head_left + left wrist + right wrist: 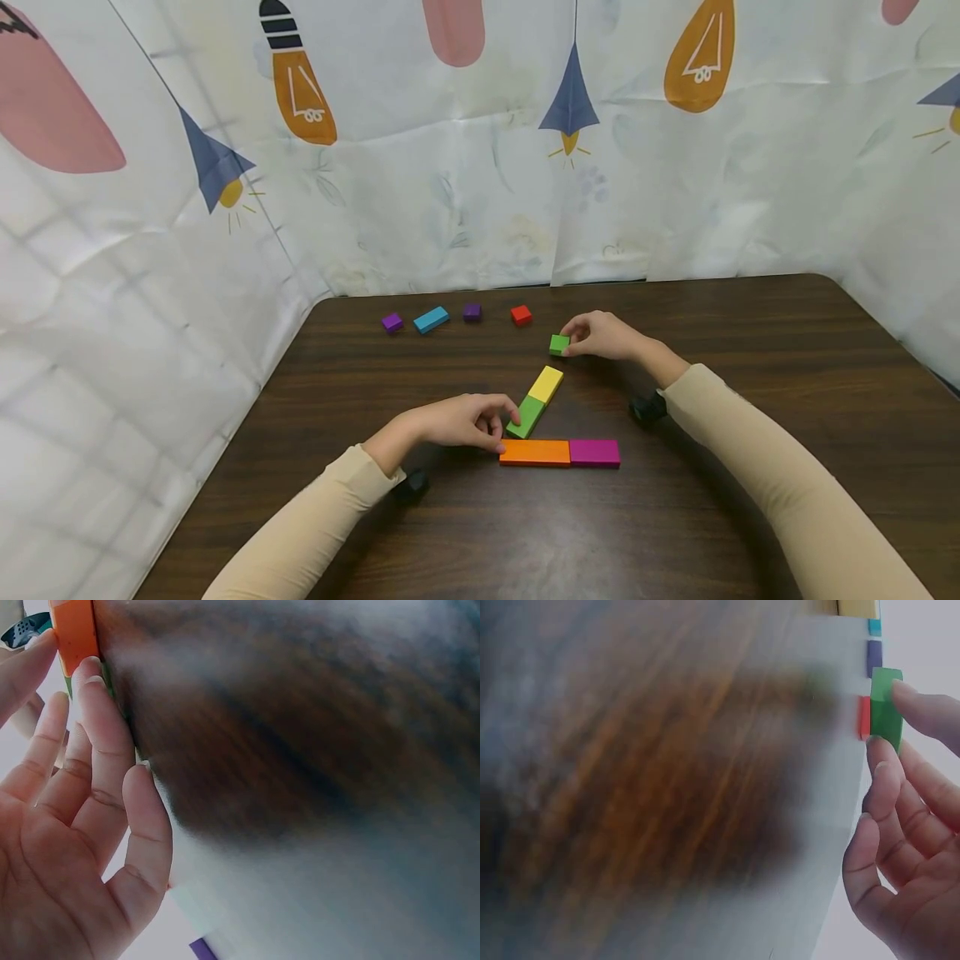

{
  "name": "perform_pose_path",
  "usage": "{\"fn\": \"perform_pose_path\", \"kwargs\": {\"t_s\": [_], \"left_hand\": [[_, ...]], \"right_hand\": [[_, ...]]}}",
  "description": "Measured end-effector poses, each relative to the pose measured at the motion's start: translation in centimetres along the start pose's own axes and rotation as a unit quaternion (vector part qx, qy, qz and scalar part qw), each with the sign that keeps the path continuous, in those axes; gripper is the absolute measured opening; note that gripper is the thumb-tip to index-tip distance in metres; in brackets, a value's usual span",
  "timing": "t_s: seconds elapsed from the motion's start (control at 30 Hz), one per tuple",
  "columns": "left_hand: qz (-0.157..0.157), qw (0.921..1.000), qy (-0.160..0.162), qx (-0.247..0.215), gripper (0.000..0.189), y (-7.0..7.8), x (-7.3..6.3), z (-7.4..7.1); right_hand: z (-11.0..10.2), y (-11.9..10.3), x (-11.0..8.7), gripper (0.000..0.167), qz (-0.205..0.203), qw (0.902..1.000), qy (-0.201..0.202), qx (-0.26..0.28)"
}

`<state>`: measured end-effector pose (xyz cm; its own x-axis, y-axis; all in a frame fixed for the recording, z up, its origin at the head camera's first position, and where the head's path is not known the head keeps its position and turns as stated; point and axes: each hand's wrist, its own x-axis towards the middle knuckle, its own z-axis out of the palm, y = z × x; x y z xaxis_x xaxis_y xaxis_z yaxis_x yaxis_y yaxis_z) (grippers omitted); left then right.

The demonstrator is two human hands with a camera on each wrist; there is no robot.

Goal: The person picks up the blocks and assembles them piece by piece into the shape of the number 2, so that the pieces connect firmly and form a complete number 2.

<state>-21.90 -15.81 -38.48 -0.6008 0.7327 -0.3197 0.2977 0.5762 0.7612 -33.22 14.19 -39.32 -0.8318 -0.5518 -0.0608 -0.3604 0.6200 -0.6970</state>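
My right hand (pixel 606 335) pinches a small green block (pixel 558 344) between thumb and fingers, near the middle of the table; the right wrist view shows the thumb on one face of it. Nearer to me, my left hand (pixel 459 419) has its index finger on a longer green block (pixel 527 416) and its thumb at the left end of an orange block (pixel 535 452). A yellow block (pixel 546 384) continues the green one in a slanting row. To the right, a magenta block (pixel 595 452) lies end to end with the orange one.
Along the far part of the dark wooden table (pixel 750 375) lie a purple block (pixel 392 322), a blue block (pixel 431 320), a dark purple block (pixel 472 312) and a red block (pixel 521 315). A patterned cloth (pixel 480 208) hangs behind the table's far edge.
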Motion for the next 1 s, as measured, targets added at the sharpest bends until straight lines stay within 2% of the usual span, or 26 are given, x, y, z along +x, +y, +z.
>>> {"fn": "perform_pose_path", "kwargs": {"t_s": [0.4, 1.0], "left_hand": [[0.003, 1.0000, 0.000, 0.002, 0.032, 0.04, 0.11, 0.07], [0.007, 1.0000, 0.000, 0.006, 0.032, -0.07, 0.19, 0.00]], "right_hand": [[0.51, -0.10, -0.23, 0.038, -0.011, 0.9999, -0.007, -0.001], [0.05, -0.22, -0.68, 0.039, 0.006, 0.9999, -0.010, 0.007]]}}
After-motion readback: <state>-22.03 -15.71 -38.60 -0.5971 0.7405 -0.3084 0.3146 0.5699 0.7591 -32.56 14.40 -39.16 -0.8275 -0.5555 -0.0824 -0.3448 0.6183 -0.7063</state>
